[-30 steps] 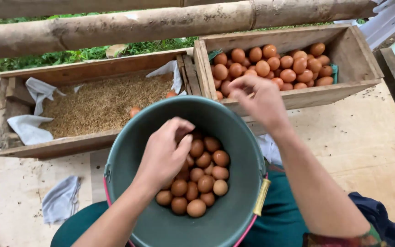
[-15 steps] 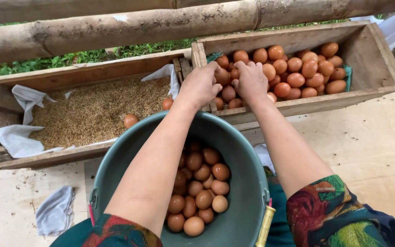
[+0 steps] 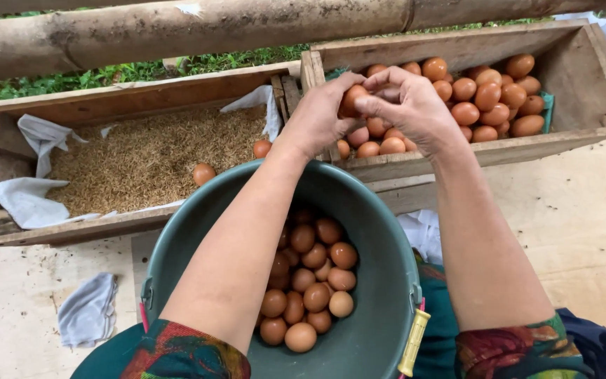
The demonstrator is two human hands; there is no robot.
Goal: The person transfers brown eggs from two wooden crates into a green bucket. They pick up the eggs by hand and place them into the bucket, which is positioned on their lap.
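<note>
Arms stretched forward over a green bucket (image 3: 380, 281), both hands meeting above the near edge of the right wooden box (image 3: 576, 84). Left hand (image 3: 317, 116) bent at the wrist, fingers curled in a narrow grip around one brown egg (image 3: 353, 98), holding it from the left side. Right hand (image 3: 412, 105) raised beside it, fingertips touching the same egg from above and from the right, grip also narrow and closed on that egg. Sleeves colourful, pushed up near the elbows.

Egg held just over the box, above the other brown eggs (image 3: 489, 95) lying inside. Shell orange-brown, smooth, only partly visible between the fingers. More brown eggs heaped at the bottom of the bucket (image 3: 306, 288), under the left forearm. Bucket with a yellow handle grip (image 3: 415, 342) at its right rim.

Left wooden box (image 3: 71, 228) filled with rice husk (image 3: 149, 158), two eggs (image 3: 203, 173) resting on it, white cloth (image 3: 26, 200) in the corners. Grey rag (image 3: 89, 312) flat on the floor. Thick bamboo pole (image 3: 177, 31) across the top.
</note>
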